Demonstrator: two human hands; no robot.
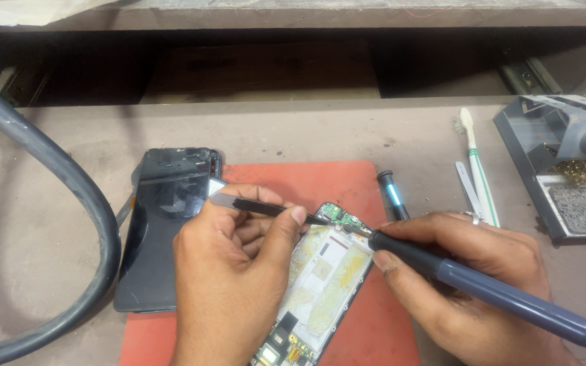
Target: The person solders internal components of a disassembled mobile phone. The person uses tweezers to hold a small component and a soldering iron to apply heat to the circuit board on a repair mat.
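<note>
On the red mat (347,183) in the middle of the desk (374,129), an opened phone (320,285) is laid face down, its back cover off and its board and yellowish inner plate exposed. Just left of it, partly on the mat, a detached black phone screen (161,230) is set aside, so the dismantling is judged done. The left hand (232,271) is closed on black tweezers (266,208), whose tips are held at the small green board (337,215) at the phone's upper end. The right hand (462,285) is closed on a soldering iron (483,288), its tip brought to the same spot, touching or nearly so. The work on that board is judged under way; reassembly is left. Nearby are seen a toothbrush (477,163), a second pair of tweezers (468,186), an iron stand (564,169) and a thick grey hose (69,183).
</note>
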